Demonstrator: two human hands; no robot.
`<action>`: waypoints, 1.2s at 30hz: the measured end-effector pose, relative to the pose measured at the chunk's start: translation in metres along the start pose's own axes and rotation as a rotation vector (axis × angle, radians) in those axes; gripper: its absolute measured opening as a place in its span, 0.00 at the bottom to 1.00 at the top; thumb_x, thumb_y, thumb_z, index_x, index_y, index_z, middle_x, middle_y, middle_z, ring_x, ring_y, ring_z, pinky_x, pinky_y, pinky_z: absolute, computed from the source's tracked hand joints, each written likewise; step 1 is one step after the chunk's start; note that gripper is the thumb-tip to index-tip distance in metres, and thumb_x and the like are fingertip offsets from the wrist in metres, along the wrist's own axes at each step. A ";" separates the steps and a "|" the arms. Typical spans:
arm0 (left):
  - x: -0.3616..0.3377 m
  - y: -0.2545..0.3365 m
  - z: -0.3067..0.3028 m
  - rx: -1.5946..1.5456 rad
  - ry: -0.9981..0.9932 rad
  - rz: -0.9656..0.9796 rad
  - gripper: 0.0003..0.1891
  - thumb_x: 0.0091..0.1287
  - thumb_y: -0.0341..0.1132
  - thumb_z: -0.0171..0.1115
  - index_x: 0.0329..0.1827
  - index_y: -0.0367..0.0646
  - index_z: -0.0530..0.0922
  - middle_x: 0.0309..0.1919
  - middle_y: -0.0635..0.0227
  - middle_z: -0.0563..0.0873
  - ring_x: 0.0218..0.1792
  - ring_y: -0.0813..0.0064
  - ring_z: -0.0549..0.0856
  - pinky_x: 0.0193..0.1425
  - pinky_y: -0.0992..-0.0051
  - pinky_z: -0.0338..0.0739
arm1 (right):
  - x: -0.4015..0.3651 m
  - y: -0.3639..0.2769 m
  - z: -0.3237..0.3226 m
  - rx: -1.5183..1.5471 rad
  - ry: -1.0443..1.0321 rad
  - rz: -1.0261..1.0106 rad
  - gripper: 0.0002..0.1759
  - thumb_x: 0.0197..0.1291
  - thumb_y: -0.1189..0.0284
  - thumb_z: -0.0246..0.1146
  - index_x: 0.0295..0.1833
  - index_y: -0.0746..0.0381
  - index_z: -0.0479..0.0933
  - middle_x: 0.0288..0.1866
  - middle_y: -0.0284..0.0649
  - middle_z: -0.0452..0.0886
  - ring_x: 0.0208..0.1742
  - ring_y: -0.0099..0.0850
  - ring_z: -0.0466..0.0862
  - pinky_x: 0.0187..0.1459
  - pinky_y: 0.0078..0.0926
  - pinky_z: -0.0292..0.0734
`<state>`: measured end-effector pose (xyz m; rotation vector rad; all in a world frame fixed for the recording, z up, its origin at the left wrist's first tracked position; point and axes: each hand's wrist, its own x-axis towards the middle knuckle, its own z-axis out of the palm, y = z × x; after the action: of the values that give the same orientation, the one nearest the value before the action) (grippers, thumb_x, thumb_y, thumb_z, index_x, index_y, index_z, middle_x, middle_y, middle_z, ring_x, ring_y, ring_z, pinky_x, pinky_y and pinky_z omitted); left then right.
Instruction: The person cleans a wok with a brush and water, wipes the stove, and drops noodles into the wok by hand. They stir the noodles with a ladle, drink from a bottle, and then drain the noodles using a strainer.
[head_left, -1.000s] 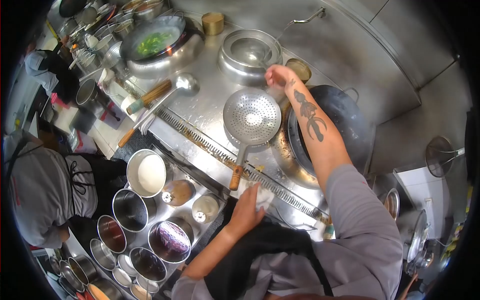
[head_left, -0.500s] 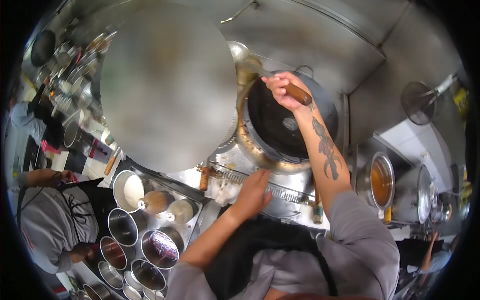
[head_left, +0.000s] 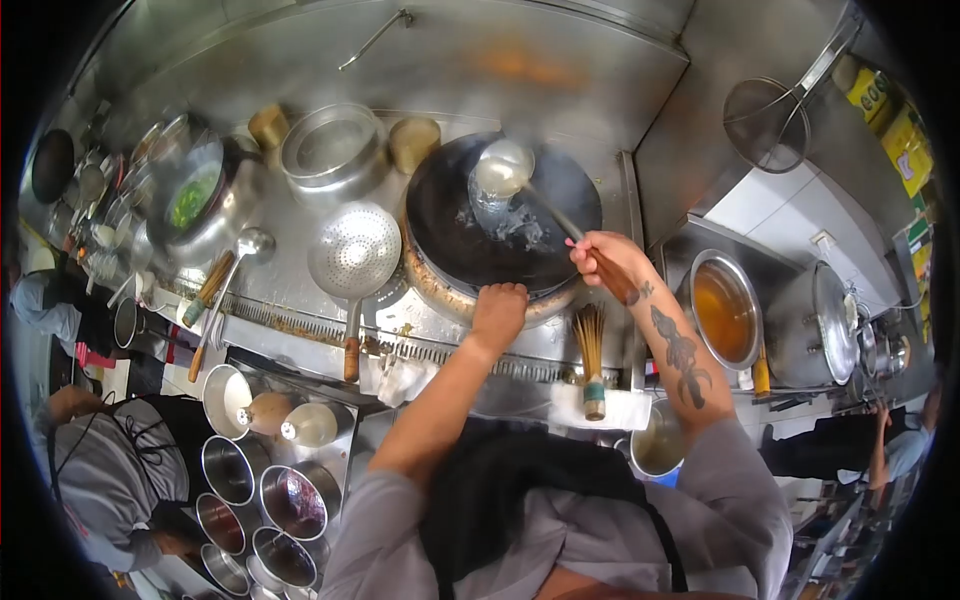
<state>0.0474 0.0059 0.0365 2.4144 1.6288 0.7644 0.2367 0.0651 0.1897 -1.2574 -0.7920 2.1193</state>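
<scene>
My right hand [head_left: 608,262] is closed around the wooden handle of a ladle [head_left: 503,168]. The ladle's metal bowl is tilted above the black wok [head_left: 445,215], and clear liquid [head_left: 490,212] pours from it into the wok, where it splashes and spreads. At the near rim my left hand [head_left: 500,316] is closed on the wok's edge, its fingers curled over the rim. The wok sits on a round burner ring. Just right of my left hand, a bamboo brush [head_left: 590,350] stands near a white cloth.
A perforated skimmer [head_left: 355,248] lies left of the wok, with a metal pot [head_left: 333,150] behind it. Another ladle [head_left: 255,243] rests farther left. A pot of amber liquid [head_left: 725,310] stands right. Several metal containers [head_left: 228,470] are lower left, beside a co-worker [head_left: 120,470].
The ladle has swung from the left to over the wok and tipped, releasing liquid. My left hand has moved up to the wok's near rim. The camera view has turned left.
</scene>
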 end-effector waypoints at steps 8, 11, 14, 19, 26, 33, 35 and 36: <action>0.000 -0.001 -0.003 -0.045 0.004 0.004 0.06 0.64 0.34 0.56 0.34 0.41 0.77 0.30 0.60 0.83 0.36 0.57 0.83 0.43 0.60 0.72 | -0.022 -0.006 0.015 -0.666 0.287 -0.674 0.23 0.60 0.81 0.54 0.63 0.69 0.65 0.29 0.31 0.71 0.16 0.18 0.70 0.20 0.16 0.66; -0.006 0.000 -0.024 -0.108 0.001 -0.003 0.09 0.62 0.33 0.59 0.41 0.38 0.77 0.37 0.56 0.81 0.42 0.55 0.81 0.46 0.60 0.71 | 0.002 -0.010 0.026 -0.669 0.293 -0.688 0.23 0.60 0.80 0.54 0.62 0.70 0.65 0.29 0.32 0.69 0.17 0.18 0.70 0.19 0.17 0.66; -0.028 -0.006 -0.058 -0.229 0.075 0.018 0.21 0.58 0.30 0.63 0.54 0.33 0.74 0.49 0.50 0.75 0.51 0.51 0.75 0.53 0.59 0.70 | 0.037 -0.020 0.056 -0.706 0.289 -0.684 0.19 0.58 0.79 0.54 0.56 0.70 0.68 0.27 0.32 0.68 0.16 0.19 0.70 0.18 0.19 0.65; -0.082 -0.045 -0.106 -0.311 0.249 -0.032 0.23 0.58 0.29 0.65 0.57 0.33 0.73 0.49 0.49 0.76 0.51 0.49 0.74 0.60 0.58 0.68 | 0.147 -0.036 0.122 -0.797 0.165 -0.575 0.05 0.57 0.78 0.55 0.38 0.68 0.71 0.21 0.34 0.69 0.14 0.24 0.73 0.17 0.24 0.67; -0.160 -0.095 -0.149 -0.317 0.194 -0.290 0.22 0.60 0.29 0.63 0.58 0.34 0.72 0.50 0.47 0.76 0.52 0.48 0.75 0.58 0.60 0.71 | 0.342 -0.033 0.235 -1.019 0.147 -0.538 0.07 0.53 0.75 0.57 0.32 0.70 0.73 0.19 0.40 0.74 0.15 0.30 0.76 0.17 0.30 0.69; -0.206 -0.111 -0.164 -0.336 0.226 -0.442 0.21 0.61 0.29 0.63 0.58 0.35 0.73 0.50 0.48 0.77 0.52 0.48 0.76 0.57 0.60 0.72 | 0.431 -0.005 0.313 -1.073 0.108 -0.231 0.05 0.54 0.76 0.57 0.29 0.67 0.72 0.18 0.39 0.75 0.15 0.30 0.74 0.17 0.32 0.68; -0.212 -0.112 -0.162 -0.353 0.245 -0.458 0.21 0.60 0.30 0.64 0.57 0.35 0.73 0.50 0.48 0.77 0.52 0.48 0.76 0.57 0.60 0.72 | 0.450 -0.019 0.308 -0.397 -0.241 0.280 0.08 0.56 0.78 0.55 0.25 0.58 0.66 0.18 0.32 0.71 0.19 0.24 0.74 0.21 0.26 0.67; -0.213 -0.112 -0.161 -0.352 0.248 -0.458 0.21 0.60 0.30 0.64 0.57 0.35 0.74 0.50 0.49 0.77 0.51 0.48 0.77 0.56 0.60 0.72 | 0.444 -0.022 0.304 -0.040 -0.420 0.295 0.08 0.58 0.79 0.52 0.27 0.59 0.64 0.21 0.29 0.69 0.23 0.22 0.75 0.23 0.25 0.67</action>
<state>-0.1837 -0.1660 0.0617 1.6771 1.8467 1.1719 -0.2164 0.3299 0.0691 -1.0080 -0.8638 2.6725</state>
